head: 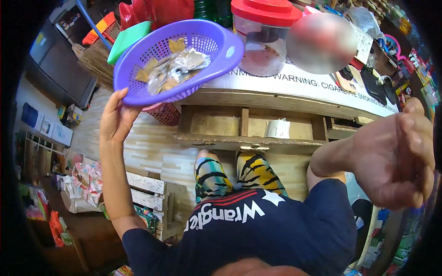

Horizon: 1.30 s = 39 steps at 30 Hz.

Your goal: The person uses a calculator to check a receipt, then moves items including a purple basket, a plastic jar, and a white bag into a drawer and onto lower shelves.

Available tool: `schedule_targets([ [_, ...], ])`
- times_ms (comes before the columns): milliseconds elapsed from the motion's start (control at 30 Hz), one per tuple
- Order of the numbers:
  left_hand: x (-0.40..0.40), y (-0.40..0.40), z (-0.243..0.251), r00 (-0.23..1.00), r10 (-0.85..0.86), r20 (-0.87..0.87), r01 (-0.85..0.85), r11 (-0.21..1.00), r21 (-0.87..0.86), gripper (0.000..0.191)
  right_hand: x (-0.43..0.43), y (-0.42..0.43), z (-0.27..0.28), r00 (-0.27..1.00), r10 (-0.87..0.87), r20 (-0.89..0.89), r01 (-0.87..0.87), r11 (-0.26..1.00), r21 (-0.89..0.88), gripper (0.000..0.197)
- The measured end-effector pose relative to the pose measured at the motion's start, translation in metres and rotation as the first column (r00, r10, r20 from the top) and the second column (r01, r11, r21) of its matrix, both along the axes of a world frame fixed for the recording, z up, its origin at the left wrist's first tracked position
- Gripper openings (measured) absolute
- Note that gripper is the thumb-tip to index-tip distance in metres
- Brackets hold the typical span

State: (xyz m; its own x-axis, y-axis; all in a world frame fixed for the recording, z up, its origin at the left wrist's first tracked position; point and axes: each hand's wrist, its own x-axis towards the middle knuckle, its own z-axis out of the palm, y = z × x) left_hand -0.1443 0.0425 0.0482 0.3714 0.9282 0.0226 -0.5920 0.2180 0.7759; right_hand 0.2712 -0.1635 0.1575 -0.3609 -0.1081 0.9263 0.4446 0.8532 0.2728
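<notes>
My left hand (119,115) grips the near rim of a purple plastic colander (228,38), its thumb over the edge. The colander is tilted towards me at the counter's left end. In it lie dried brown leaves (176,45) and clear plastic packets (190,62), some with leaves inside. My right hand (390,162) is raised close to the camera at the right, its fingers loosely curled and nothing visible in it. Below the counter a wooden drawer (214,138) is pulled out over my knees. A white slip of paper (278,129) stands in its right compartment.
A clear jar with a red lid (264,51) stands on the counter (248,81), beside a blurred patch. Phones (373,88) and a notebook (364,45) lie to the right. Behind the colander are a green plastic container (129,41) and a stick broom (98,62). A pink basket (164,114) is underneath.
</notes>
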Motion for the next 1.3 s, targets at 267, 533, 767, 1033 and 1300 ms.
schedule_targets([
  [267, 0.039, 0.014, 0.019, 0.903, 0.016, -0.429, 0.025, 0.996, 0.089, 0.042, -0.029, 0.127, -0.009, 0.68, -0.733, -0.009, 0.724, 0.673, -0.149, 0.048],
  [533, 0.059, 0.088, 0.015, 0.89, 0.153, -0.429, -0.097, 0.984, 0.149, 0.041, -0.01, 0.145, 0.019, 0.749, -0.516, 0.415, 0.659, 0.519, -0.544, 0.054],
  [767, 0.062, 0.112, 0.006, 0.813, 0.183, -0.552, -0.068, 0.973, 0.222, 0.051, -0.002, 0.103, 0.02, 0.937, -0.294, 0.19, 0.315, 0.467, -0.826, 0.054],
  [1033, 0.069, 0.117, -0.005, 0.74, 0.388, -0.55, -0.278, 0.92, 0.276, 0.065, -0.026, 0.016, -0.006, 0.937, -0.148, -0.316, 0.121, 0.987, -0.104, 0.021],
  [1300, 0.097, 0.028, 0.03, 0.235, 0.969, 0.078, -0.331, 0.005, 0.944, 0.035, -0.041, -0.016, -0.025, 0.991, -0.054, -0.122, 0.028, 0.979, -0.204, 0.022],
])
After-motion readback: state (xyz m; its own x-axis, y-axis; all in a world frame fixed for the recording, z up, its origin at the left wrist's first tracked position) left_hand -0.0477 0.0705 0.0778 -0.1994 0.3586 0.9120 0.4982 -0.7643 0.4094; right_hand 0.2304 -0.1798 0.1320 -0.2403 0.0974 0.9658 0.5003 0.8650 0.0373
